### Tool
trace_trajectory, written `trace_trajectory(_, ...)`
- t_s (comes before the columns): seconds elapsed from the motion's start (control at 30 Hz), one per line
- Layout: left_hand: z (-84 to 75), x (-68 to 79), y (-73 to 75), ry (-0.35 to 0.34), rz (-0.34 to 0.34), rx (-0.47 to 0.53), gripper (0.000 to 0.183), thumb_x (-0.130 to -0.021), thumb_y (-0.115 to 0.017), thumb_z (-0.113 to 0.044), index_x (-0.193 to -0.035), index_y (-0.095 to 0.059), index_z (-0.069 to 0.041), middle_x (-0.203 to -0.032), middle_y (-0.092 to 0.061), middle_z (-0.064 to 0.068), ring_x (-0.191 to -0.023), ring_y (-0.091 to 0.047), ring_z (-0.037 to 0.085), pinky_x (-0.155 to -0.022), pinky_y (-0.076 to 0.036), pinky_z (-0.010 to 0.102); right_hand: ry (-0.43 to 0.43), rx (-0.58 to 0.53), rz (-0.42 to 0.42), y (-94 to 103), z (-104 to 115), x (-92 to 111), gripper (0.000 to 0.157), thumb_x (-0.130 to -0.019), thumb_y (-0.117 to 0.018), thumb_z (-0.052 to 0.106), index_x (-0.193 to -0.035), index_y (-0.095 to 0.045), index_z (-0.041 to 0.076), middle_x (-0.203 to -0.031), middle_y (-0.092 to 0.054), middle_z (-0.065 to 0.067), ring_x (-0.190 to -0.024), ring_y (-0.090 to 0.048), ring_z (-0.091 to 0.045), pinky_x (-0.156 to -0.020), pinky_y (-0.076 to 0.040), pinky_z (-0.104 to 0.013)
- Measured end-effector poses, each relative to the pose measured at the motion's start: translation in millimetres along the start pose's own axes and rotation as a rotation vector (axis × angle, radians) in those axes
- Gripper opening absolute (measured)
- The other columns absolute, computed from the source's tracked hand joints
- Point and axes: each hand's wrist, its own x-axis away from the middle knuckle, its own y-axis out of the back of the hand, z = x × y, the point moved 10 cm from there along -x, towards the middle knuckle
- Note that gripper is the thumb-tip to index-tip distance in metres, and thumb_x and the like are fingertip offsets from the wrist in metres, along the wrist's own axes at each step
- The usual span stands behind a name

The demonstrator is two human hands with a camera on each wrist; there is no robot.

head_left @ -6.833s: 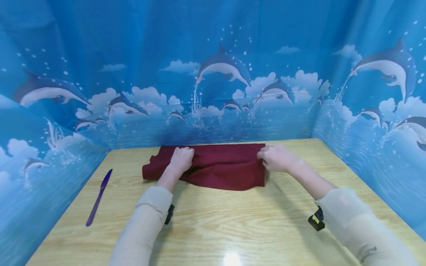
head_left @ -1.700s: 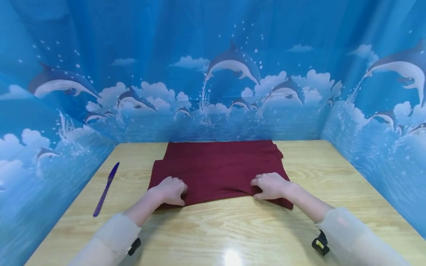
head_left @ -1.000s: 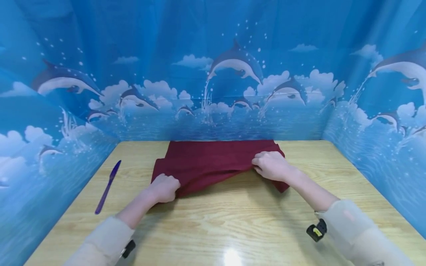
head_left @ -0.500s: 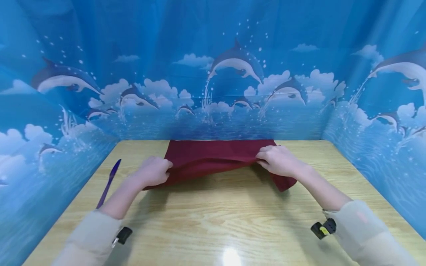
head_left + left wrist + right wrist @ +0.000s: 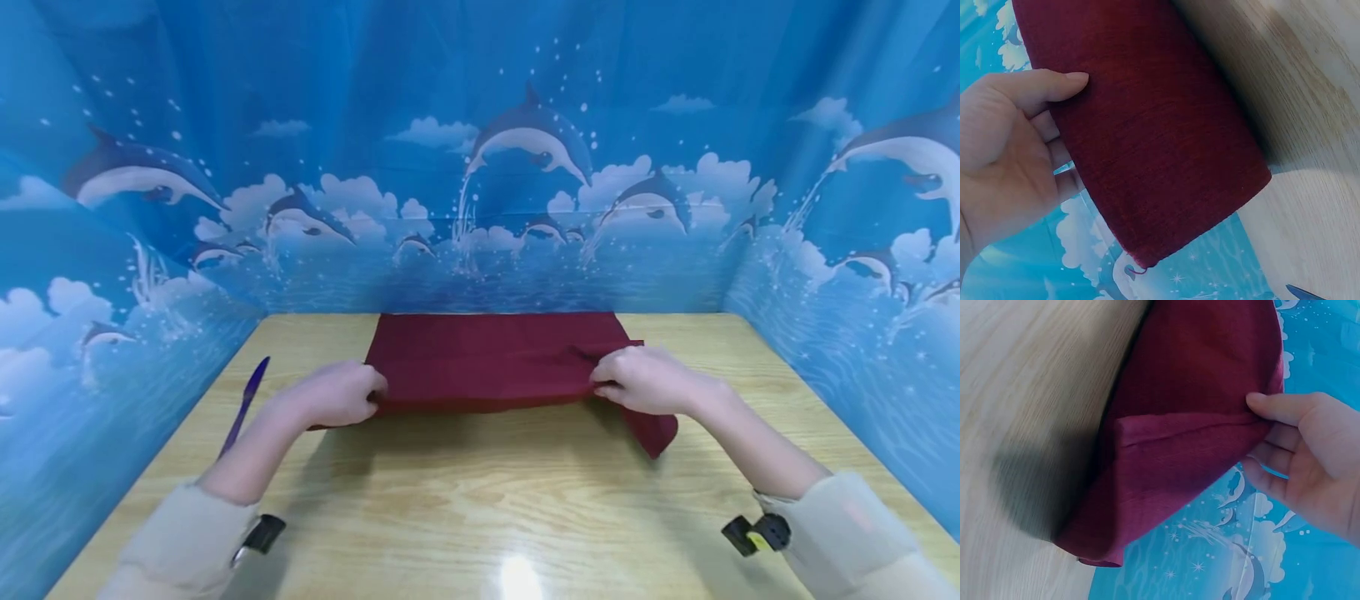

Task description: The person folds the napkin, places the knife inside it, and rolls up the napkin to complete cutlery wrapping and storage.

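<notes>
A dark red cloth (image 5: pixel 487 358) lies across the far part of the table, its near edge lifted off the wood with a shadow beneath. At the near left part of that edge my left hand (image 5: pixel 341 393) pinches the fabric. My right hand (image 5: pixel 648 379) pinches the edge on the other side, and a loose corner hangs down below it. In the left wrist view, the thumb (image 5: pixel 1069 84) presses on the cloth while the other fingers pass behind it. The right wrist view shows the cloth (image 5: pixel 1191 375) with a hemmed fold running to the pinching thumb.
A purple plastic knife (image 5: pixel 246 400) lies on the left of the wooden table (image 5: pixel 450 500), partly behind my left forearm. A blue dolphin-print curtain (image 5: pixel 337 275) encloses the back and both sides.
Both hands earlier drew the cloth nearer, then gripped and raised its near edge. Over the last half second the right hand shifts right and nearer, and the edge pulls straighter between the hands.
</notes>
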Motion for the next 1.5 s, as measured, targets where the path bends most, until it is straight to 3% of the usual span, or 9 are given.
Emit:
trace_trajectory(0.13, -5.0, 3.3, -7.1, -0.013, 0.054, 0.026, 0.017, -0.086, -0.056, 0.000, -0.082, -0.067, -0.012, -0.074, -0.059, -0.004, -0.065, -0.048, 0.013, -0.059, -0.041, 0.030, 0.011, -0.146, 0.122, -13.1, 5.1, 6.9, 0.006, -0.087, -0.065, 0.011, -0.089, -0.069, 0.013, -0.072, -0.060, 0.012, -0.058, -0.048, 0.000, -0.058, -0.044, -0.023)
trace_trajectory(0.27, -10.4, 8.6, -13.5, -0.021, 0.092, 0.042, 0.018, -0.085, -0.056, 0.002, -0.082, -0.067, -0.011, -0.073, -0.059, -0.004, -0.064, -0.048, 0.012, -0.060, -0.041, 0.029, 0.039, -0.243, 0.186, -20.2, 14.7, 13.3, 0.011, -0.088, -0.063, 0.010, -0.080, -0.064, 0.017, -0.061, -0.044, 0.015, -0.053, -0.034, 0.002, -0.054, -0.037, -0.019)
trace_trajectory(0.57, -24.2, 18.8, -27.2, -0.025, 0.163, 0.059, 0.017, -0.085, -0.057, 0.001, -0.081, -0.068, -0.012, -0.072, -0.059, -0.006, -0.063, -0.048, 0.011, -0.059, -0.041, 0.030, 0.065, -0.225, 0.228, -26.8, 26.5, 23.7, 0.020, -0.085, -0.065, 0.010, -0.069, -0.058, 0.019, -0.060, -0.044, 0.017, -0.054, -0.033, 0.002, -0.056, -0.036, -0.019)
trace_trajectory(0.93, -39.0, 25.5, -51.5, -0.003, 0.217, 0.055, 0.013, -0.082, -0.063, -0.001, -0.082, -0.069, -0.013, -0.073, -0.057, -0.010, -0.068, -0.049, 0.010, -0.063, -0.043, 0.028, 0.124, -0.330, 0.328, -46.8, 42.1, 37.2, 0.037, -0.078, -0.065, 0.002, -0.057, -0.039, 0.016, -0.057, -0.023, 0.016, -0.053, -0.018, 0.000, -0.050, -0.023, -0.015)
trace_trajectory(1.13, -50.1, 28.0, -63.8, -0.075, 0.259, 0.069, 0.014, -0.079, -0.063, 0.000, -0.076, -0.066, -0.012, -0.068, -0.054, -0.010, -0.064, -0.043, 0.007, -0.061, -0.039, 0.024, 0.139, -0.376, 0.394, -65.2, 51.1, 41.9, 0.046, -0.073, -0.064, -0.002, -0.056, -0.025, 0.017, -0.057, -0.015, 0.014, -0.052, -0.012, -0.001, -0.048, -0.018, -0.016)
trace_trajectory(1.33, -59.2, 30.1, -83.0, -0.159, 0.257, 0.039, 0.013, -0.071, -0.066, -0.001, -0.074, -0.065, -0.013, -0.068, -0.054, -0.011, -0.063, -0.045, 0.003, -0.062, -0.042, 0.021, 0.114, -0.323, 0.466, -87.3, 54.7, 48.0, 0.045, -0.068, -0.065, 0.002, -0.054, -0.026, 0.017, -0.053, -0.016, 0.016, -0.049, -0.015, 0.002, -0.045, -0.018, -0.014)
trace_trajectory(1.5, -62.5, 32.4, -96.3, -0.168, 0.254, 0.009, 0.013, -0.069, -0.066, -0.002, -0.072, -0.065, -0.014, -0.067, -0.054, -0.011, -0.063, -0.045, 0.003, -0.061, -0.042, 0.021, 0.111, -0.160, 0.435, -97.5, 59.6, 50.6, 0.043, -0.064, -0.066, 0.004, -0.051, -0.026, 0.017, -0.052, -0.014, 0.014, -0.050, -0.013, -0.003, -0.042, -0.014, -0.017)
